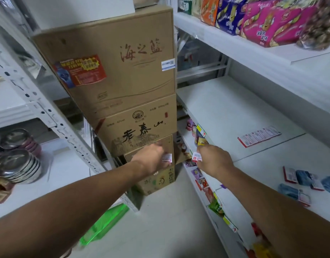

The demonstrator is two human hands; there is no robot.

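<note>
Both my arms reach forward and down in the head view, toward the corner between a stack of cardboard boxes and a white shelf. My left hand (153,159) holds a small white and red carded packet (167,157) in front of the lower boxes. My right hand (214,161) grips a similar white and red card (196,157) together with a yellow and blue packet (200,135) that sticks up above the fingers, at the front edge of the white shelf (235,112).
Tall stacked cardboard boxes (123,71) stand ahead. Flat carded packets (259,135) and blue items (305,180) lie on the right shelf; bright snack bags (268,21) fill the shelf above. Steel bowls (17,161) sit on the left rack. A green basket (104,224) lies on the floor.
</note>
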